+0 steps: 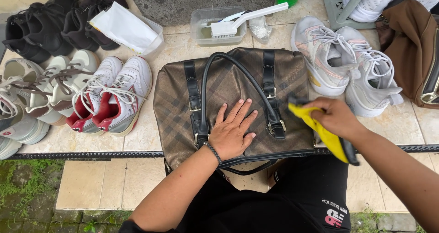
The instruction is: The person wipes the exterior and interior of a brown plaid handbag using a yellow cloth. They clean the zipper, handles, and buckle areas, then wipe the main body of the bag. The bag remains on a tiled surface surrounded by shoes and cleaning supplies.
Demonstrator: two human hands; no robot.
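Note:
A brown checked handbag (228, 82) with black straps and handles lies flat on the tiled ledge in front of me. My left hand (233, 130) presses flat on its lower middle, fingers spread, beside the black handle (238, 73). My right hand (336, 116) hovers at the bag's right edge, closed on a yellow cloth (327, 134) with a dark trim that hangs down from the fist.
White-and-red sneakers (112, 95) and several other shoes stand left. Grey-white sneakers (347, 63) sit right, next to a brown bag (411, 50). Behind the handbag is a clear tub (206, 34) with a white brush (238, 22), and a white packet (125, 27).

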